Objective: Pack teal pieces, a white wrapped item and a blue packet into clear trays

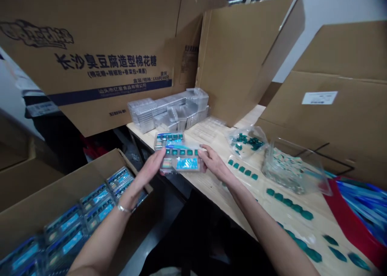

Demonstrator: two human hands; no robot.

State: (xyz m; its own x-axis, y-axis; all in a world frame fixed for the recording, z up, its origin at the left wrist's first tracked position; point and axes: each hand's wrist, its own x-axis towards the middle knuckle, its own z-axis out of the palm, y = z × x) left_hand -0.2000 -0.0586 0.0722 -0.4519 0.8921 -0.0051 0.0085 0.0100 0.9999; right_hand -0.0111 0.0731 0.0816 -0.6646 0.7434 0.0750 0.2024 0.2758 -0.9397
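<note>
Between my two hands is a clear plastic case (183,172) with a row of dark green gems along its top, a blue packet and a small striped piece inside. My left hand (155,162) grips its left end, and my right hand (212,160) closes on its right end. Just behind it, a similar filled case (169,137) lies at the table's edge, partly covered by the held one. To the right of my right hand, a row of green gems (242,169) sits on the table.
Stacked clear trays (169,111) stand at the back of the table (211,183). A bag of green gems (249,141), a clear bin of small pieces (287,167) and a red-rimmed container of blue strips (341,211) are at right. A carton (105,163) with several filled cases stands lower left.
</note>
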